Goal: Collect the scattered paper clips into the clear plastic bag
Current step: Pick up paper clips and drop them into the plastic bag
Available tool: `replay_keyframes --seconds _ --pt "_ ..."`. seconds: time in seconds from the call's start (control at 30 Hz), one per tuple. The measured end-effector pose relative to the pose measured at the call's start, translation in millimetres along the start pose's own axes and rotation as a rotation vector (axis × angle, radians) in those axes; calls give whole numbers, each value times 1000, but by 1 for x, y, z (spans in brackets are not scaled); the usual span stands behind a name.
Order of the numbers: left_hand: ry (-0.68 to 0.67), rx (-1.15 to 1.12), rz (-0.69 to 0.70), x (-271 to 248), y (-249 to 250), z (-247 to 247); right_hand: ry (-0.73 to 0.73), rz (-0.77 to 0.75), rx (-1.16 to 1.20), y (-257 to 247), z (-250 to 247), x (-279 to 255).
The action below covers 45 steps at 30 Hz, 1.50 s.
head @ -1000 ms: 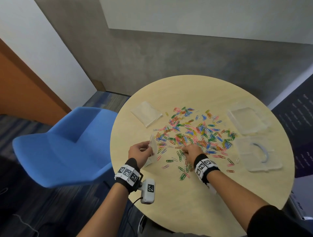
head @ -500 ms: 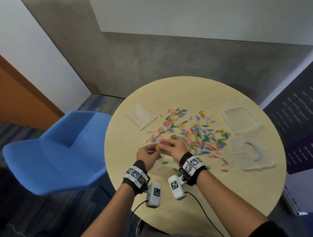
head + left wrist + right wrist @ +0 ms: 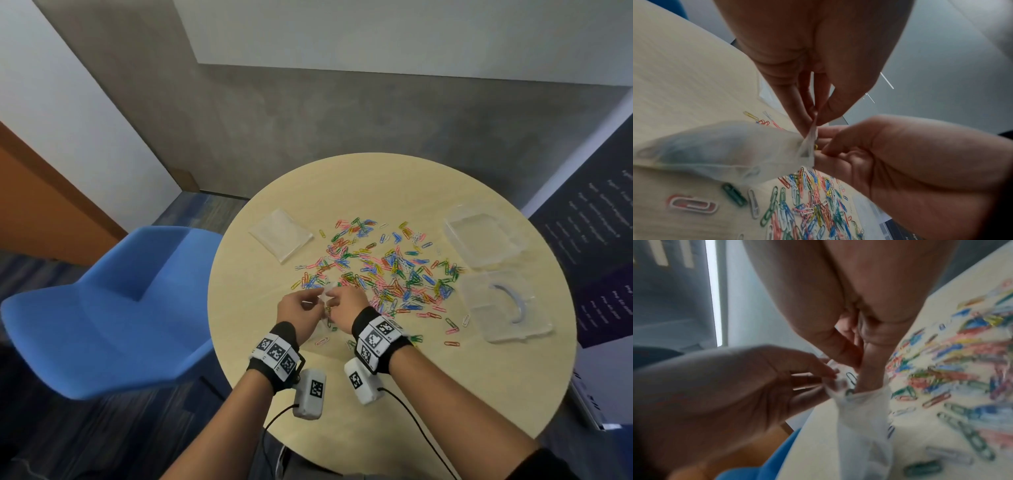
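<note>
Colourful paper clips [image 3: 387, 270] lie scattered across the middle of the round table [image 3: 376, 185]. My left hand [image 3: 299, 313] pinches the rim of the clear plastic bag [image 3: 725, 146] between thumb and fingers [image 3: 807, 113] and holds it a little above the table's near side. My right hand [image 3: 346, 305] is at the bag's mouth, fingers curled round a few clips; a yellow clip [image 3: 816, 147] shows at its fingertips. In the right wrist view a right finger [image 3: 869, 378] reaches into the bag [image 3: 863, 410], where a clip [image 3: 851, 378] lies inside.
A second flat clear bag [image 3: 281, 234] lies at the table's far left. Two clear plastic box halves [image 3: 479, 240] [image 3: 503, 305] sit on the right side. A blue chair [image 3: 120, 308] stands left of the table. Loose clips [image 3: 452, 330] lie near the front.
My right hand left the clip pile and moved left to the bag's mouth, carrying clips. The left hand kept hold of the bag and lifted slightly.
</note>
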<state>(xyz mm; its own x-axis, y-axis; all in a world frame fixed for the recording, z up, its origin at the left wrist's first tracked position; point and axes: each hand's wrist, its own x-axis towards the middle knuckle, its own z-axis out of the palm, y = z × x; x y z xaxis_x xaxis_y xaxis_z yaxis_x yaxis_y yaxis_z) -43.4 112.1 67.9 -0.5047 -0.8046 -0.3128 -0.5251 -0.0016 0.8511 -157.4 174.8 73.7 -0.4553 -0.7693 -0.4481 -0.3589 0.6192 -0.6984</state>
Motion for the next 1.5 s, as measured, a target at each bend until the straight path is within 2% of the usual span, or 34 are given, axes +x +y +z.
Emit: replay_keyframes --seconds 0.1,0.17,0.23,0.3,0.37,0.4,0.47,0.53,0.67,0.8,1.03,1.13,1.2,1.3,1.37,1.43,1.5 --pt "24 -15 -8 3 0 -3 75 -56 -59 1 -5 -3" --pt "41 -37 -13 4 0 -5 49 -130 -56 1 -9 -7" --pt "62 -58 -21 6 -2 -7 57 -208 52 2 -16 -11" --pt "74 -93 -40 7 -5 -10 158 -199 186 10 -28 -13" --pt "69 -120 -50 7 -6 -14 212 -84 133 31 -42 -11" --pt "65 -130 -50 7 -7 -17 192 13 5 45 -49 -9" --pt "74 -161 -63 8 -9 -22 45 248 -315 77 -56 -10" --pt "98 -218 -82 11 -12 -26 -66 370 -475 103 -50 -14" --pt "106 -265 -92 14 -13 -29 12 264 -482 120 -23 -16" --pt "84 -259 -70 12 -8 -29 75 83 -496 109 -3 0" --pt "80 -249 -81 7 -11 -34 155 -121 -527 94 6 15" --pt "83 -235 -82 7 -13 -33 168 -144 -548 95 -2 17" --pt "77 -232 -81 7 -14 -30 172 -101 -533 96 -9 17" --pt "54 -234 -77 6 -13 -23 254 39 -221 97 -23 12" --pt "43 -223 -73 3 -11 -17 286 140 152 96 -34 6" --pt "29 -222 -67 1 -8 -11 175 253 688 86 -46 -3" --pt "12 -220 -62 -1 -6 -4 2 267 1078 69 -54 -13"
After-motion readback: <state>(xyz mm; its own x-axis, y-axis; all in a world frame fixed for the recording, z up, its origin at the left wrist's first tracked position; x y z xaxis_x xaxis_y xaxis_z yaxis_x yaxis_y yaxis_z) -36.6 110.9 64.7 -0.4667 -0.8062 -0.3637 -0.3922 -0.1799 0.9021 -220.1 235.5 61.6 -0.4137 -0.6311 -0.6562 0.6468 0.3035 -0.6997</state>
